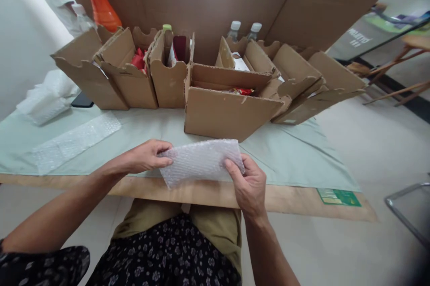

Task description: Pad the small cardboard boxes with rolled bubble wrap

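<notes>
A sheet of bubble wrap [201, 162] is stretched between my two hands, just over the table's front edge. My left hand [148, 156] pinches its left end between thumb and fingers. At the right end, my right hand [248, 183] grips the sheet with the thumb on top and the fingers behind. Straight behind the sheet stands a low cardboard box [228, 113] with a red-wrapped item [244, 91] inside. Another flat strip of bubble wrap [77, 140] lies on the cloth to the left of my left hand.
Several open cardboard boxes [131, 84] line the table's back, with an orange bottle [102, 8] and clear bottles [234, 30] behind. Crumpled bubble wrap [49, 95] and a dark flat object [82, 100] lie left. A green card [338, 197] rests at the front right edge.
</notes>
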Available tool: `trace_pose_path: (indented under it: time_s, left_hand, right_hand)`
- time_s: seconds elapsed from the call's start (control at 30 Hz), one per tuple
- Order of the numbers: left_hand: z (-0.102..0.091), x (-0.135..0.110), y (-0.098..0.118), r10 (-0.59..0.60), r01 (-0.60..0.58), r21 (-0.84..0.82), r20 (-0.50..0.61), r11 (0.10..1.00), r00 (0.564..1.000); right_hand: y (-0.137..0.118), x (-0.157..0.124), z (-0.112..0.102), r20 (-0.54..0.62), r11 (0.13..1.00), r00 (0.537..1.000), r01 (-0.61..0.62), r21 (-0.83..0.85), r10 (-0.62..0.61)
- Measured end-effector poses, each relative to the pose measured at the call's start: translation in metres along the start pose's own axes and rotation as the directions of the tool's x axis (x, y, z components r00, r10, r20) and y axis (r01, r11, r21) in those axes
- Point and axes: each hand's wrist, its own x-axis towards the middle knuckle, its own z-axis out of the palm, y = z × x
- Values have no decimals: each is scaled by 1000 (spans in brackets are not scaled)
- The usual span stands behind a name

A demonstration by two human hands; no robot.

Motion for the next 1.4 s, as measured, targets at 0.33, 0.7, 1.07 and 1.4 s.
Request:
trace_pose_path:
  time_s: [0.33, 0.7, 1.07, 1.4]
  left_hand:
    - [3, 8, -13, -137, 44, -352, -244, 935, 960]
    - [17, -14, -36, -6, 13, 55, -120, 998, 993]
    - [21, -6, -24, 155, -134, 89, -300, 987, 941]
    - [28, 9, -28, 18, 13, 64, -464, 998, 886]
  right_hand:
    - [35, -21, -22, -46, 952, 971, -221, 213, 236]
    - [40, -28, -40, 26, 990, 990, -139, 0, 139]
    - [28, -23, -45, 186, 984, 981, 82, -157, -52]
    - [26, -3, -42, -166, 994, 986, -30, -108, 12]
